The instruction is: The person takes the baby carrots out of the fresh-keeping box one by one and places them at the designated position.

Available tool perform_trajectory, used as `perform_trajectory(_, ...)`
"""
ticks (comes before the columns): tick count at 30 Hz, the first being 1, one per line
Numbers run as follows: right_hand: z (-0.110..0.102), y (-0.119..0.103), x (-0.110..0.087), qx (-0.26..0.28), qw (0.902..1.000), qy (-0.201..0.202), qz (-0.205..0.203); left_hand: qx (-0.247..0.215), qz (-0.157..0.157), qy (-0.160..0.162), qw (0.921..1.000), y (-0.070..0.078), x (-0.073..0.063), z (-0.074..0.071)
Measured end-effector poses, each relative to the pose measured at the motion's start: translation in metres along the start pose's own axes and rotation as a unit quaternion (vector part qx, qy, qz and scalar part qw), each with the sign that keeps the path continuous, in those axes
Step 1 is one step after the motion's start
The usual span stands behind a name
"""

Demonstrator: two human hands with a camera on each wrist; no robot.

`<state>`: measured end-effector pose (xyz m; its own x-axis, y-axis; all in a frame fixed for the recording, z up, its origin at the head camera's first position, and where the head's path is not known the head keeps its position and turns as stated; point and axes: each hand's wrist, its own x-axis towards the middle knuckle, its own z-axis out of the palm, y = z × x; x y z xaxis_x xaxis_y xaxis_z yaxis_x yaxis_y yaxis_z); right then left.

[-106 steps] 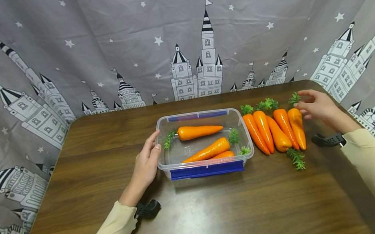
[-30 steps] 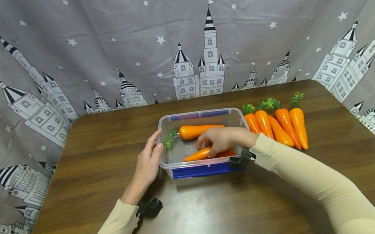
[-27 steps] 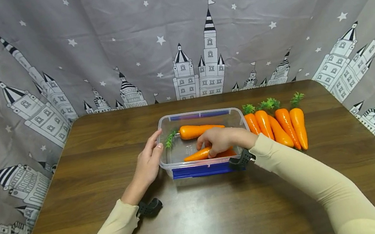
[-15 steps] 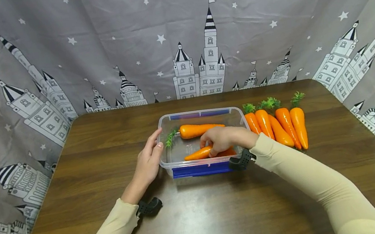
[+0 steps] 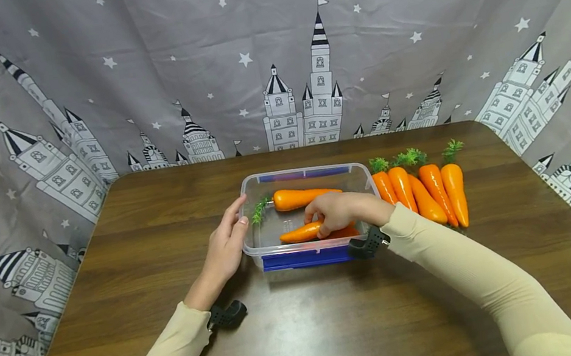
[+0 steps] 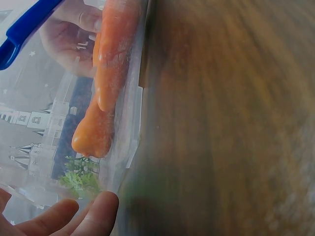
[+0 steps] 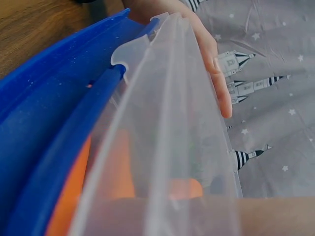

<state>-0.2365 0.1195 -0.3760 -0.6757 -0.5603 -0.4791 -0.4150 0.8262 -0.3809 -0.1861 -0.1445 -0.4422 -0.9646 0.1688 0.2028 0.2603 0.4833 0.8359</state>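
My left hand [image 5: 223,250] rests against the left end of a clear plastic food container [image 5: 250,232], its fingers fairly straight along the outer wall. My right hand [image 5: 336,211] reaches inside and grips an orange carrot [image 5: 295,235] with a slim tip pointing left. Beneath and in front of that lies another carrot [image 5: 347,233], partly covered by the hand. A third carrot [image 5: 296,198] sits along the back wall, green top to the left. Through the wall, the left wrist view shows stacked carrots [image 6: 115,54] beside the right hand [image 6: 71,34].
Several carrots [image 5: 434,192] with green tops lie side by side on the wooden table [image 5: 298,336], right of the container; the right forearm partly covers some. A blue clasp [image 5: 303,259] hangs along the container's front. A grey castle-print curtain [image 5: 264,33] stands behind.
My right hand has moved left from the rightmost carrot on the table into the container and onto a carrot there. In the last second it has barely shifted. My left hand stays put.
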Motion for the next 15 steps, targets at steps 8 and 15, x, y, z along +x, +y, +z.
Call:
perform_trajectory(8,-0.0008,0.0031,-0.0002,0.005,0.9998,-0.002,-0.017,-0.001,0.0,-0.002,1.0,0.0031,-0.0016,-0.0008)
perform_trajectory(15,-0.0021,0.0058,-0.0014,0.015,0.9997,-0.005,-0.017,-0.006,0.0,0.002,1.0,-0.0008,0.0009,0.0005)
